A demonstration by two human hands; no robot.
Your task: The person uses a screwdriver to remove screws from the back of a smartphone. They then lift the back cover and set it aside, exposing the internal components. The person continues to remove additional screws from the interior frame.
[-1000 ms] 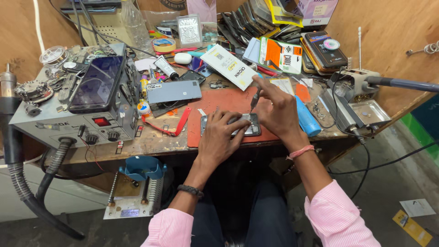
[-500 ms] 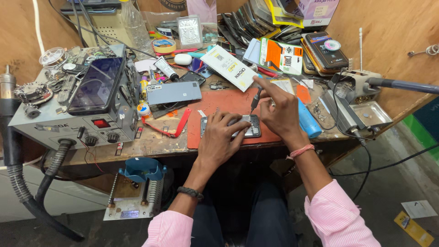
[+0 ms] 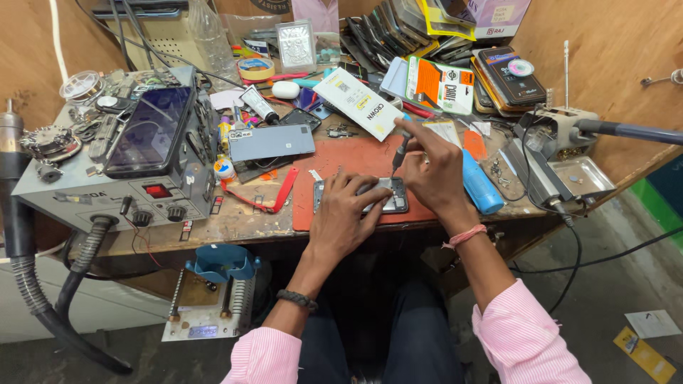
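Observation:
An opened phone (image 3: 388,204) lies on a red work mat (image 3: 334,160) near the bench's front edge. My left hand (image 3: 345,213) presses down on the phone's left part, fingers spread over it. My right hand (image 3: 435,174) grips a small dark screwdriver (image 3: 400,153), held upright with its tip on the phone's upper right area. Both wrists carry bands, and the sleeves are pink.
A grey rework station (image 3: 121,160) with a phone lying on top stands at the left, its hose hanging down. A grey phone back (image 3: 272,141), red tweezers (image 3: 279,193), a blue cylinder (image 3: 480,186), stacked phone cases (image 3: 455,78) and a metal tray (image 3: 582,176) crowd the bench.
Both hands stay on the phone. The screwdriver remains on the same spot, with only slight shifts of the right hand's fingers.

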